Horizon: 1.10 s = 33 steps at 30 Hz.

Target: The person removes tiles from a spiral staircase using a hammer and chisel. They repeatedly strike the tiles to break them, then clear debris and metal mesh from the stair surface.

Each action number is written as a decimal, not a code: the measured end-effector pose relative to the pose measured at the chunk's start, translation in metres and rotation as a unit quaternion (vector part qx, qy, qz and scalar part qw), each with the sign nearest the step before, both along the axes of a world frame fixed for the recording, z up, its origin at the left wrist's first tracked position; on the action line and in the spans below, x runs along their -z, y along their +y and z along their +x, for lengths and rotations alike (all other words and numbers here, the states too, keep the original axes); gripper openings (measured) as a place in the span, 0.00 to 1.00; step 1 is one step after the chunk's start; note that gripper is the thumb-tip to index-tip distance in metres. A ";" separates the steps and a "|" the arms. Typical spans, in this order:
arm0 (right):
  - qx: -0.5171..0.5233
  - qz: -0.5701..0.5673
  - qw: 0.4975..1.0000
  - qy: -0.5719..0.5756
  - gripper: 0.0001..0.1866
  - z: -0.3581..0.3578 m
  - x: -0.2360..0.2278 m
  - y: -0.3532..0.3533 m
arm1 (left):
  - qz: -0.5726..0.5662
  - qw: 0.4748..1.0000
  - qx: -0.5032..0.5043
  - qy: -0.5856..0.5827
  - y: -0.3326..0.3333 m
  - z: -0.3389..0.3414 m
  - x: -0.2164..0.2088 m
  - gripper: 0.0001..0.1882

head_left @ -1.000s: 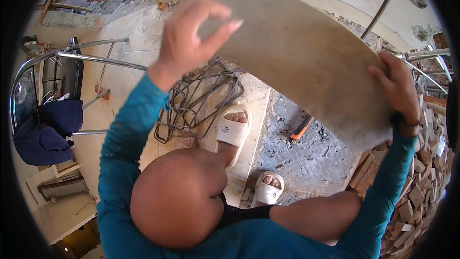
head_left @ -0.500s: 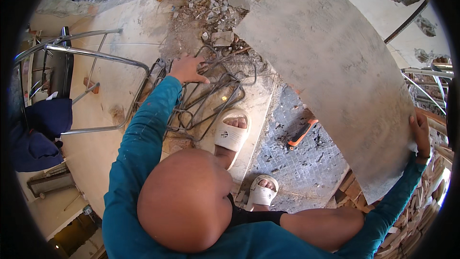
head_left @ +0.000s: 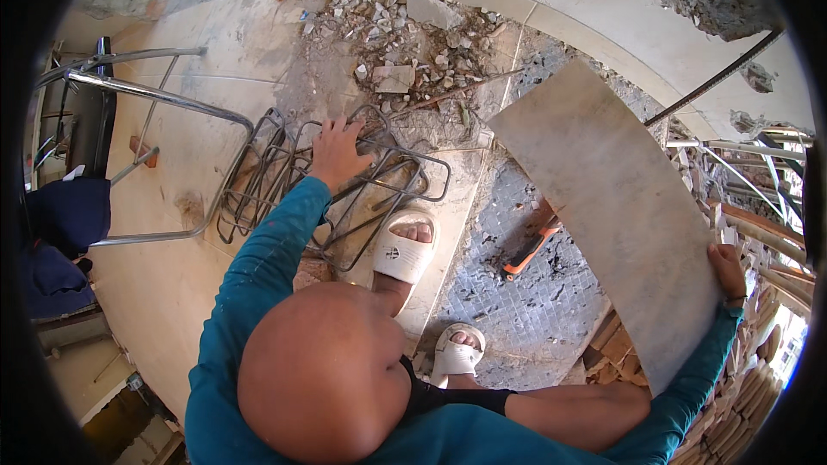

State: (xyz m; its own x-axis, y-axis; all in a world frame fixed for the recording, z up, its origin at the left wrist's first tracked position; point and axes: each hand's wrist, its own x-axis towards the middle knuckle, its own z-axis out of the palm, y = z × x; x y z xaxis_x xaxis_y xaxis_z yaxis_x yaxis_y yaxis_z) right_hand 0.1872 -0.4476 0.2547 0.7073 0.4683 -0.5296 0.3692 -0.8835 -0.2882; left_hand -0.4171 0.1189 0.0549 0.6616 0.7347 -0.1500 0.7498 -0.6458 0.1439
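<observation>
My left hand (head_left: 336,151) reaches down and forward onto a bundle of bent steel rod frames (head_left: 258,185) lying on the floor, its fingers curled over the top rods. My right hand (head_left: 729,270) grips the near edge of a large grey stone tile (head_left: 612,207), which is held tilted out to my right above the floor. My feet in white slippers (head_left: 405,251) stand between the rods and the tile.
A chrome tube frame (head_left: 151,95) and dark blue cloth (head_left: 65,224) are at the left. Broken rubble (head_left: 405,43) lies ahead by a curved wall. An orange-handled tool (head_left: 530,251) lies on rough grey floor. Stacked bricks (head_left: 751,383) and steel bars stand at the right.
The tile has swung from overhead down to my right, now held by my right hand alone. My left hand let go of it and dropped onto the steel rod frames.
</observation>
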 end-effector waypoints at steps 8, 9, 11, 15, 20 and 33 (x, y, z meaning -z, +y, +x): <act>-0.009 -0.039 0.999 0.032 0.25 -0.020 0.010 0.022 | -0.064 0.995 -0.027 0.073 -0.011 -0.001 -0.026 0.22; -0.020 -0.036 0.999 0.022 0.25 -0.022 0.009 0.024 | -0.062 0.995 -0.020 0.070 -0.009 -0.004 -0.031 0.21; -0.044 -0.051 0.998 -0.011 0.26 -0.025 0.007 0.029 | -0.067 0.995 -0.010 0.074 -0.010 -0.011 -0.042 0.19; -0.052 -0.050 0.996 -0.043 0.26 -0.032 0.008 0.049 | -0.031 0.996 0.018 0.077 -0.027 -0.023 -0.056 0.17; -0.062 -0.062 0.996 -0.024 0.29 -0.032 0.024 0.071 | -0.054 0.993 0.046 0.094 -0.070 -0.062 -0.053 0.20; -0.140 -0.051 0.988 0.045 0.27 0.001 0.046 0.183 | -0.212 0.956 -0.002 0.203 -0.055 -0.129 -0.109 0.28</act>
State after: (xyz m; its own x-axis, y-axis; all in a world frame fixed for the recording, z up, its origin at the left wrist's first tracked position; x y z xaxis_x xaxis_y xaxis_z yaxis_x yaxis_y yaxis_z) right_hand 0.1878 -0.2645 0.2087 0.5055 0.5802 -0.6386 0.5809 -0.7762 -0.2453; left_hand -0.5464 0.0639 0.1641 0.4827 0.5537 -0.6785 0.8021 -0.5906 0.0887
